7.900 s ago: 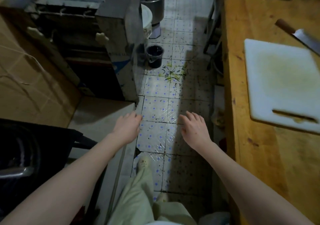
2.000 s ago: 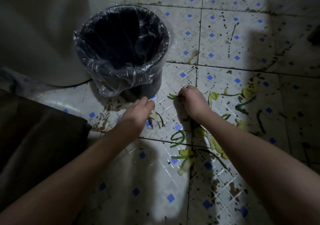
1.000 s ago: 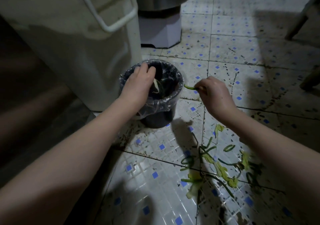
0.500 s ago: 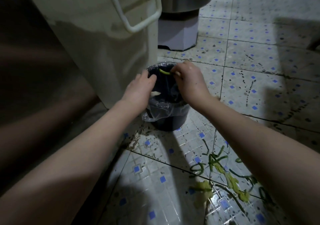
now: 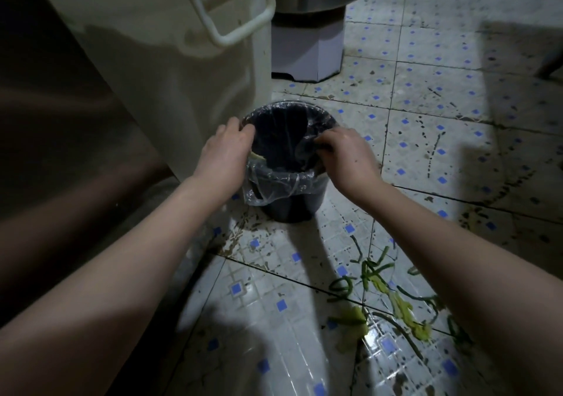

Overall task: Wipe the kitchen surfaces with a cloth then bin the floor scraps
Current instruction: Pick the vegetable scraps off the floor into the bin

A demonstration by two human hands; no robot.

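Scraps [image 5: 393, 301] lie strewn on the tiled floor [image 5: 274, 319] toward its lower right, partly hidden behind the right forearm. The bin [image 5: 286, 164], lined with a clear bag [image 5: 274, 182], stands against a pale appliance [image 5: 170, 69]. Both arms reach forward. The left hand [image 5: 225, 155], fingers curled, pinches a pale scrap [image 5: 258, 157] over the near-left rim. The right hand [image 5: 347, 155] curls at the right rim; whether it holds anything cannot be told.

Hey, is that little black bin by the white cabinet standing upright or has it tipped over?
Upright. The black bin stands on its base on the tiled floor, mouth facing up, clear liner folded over the rim.
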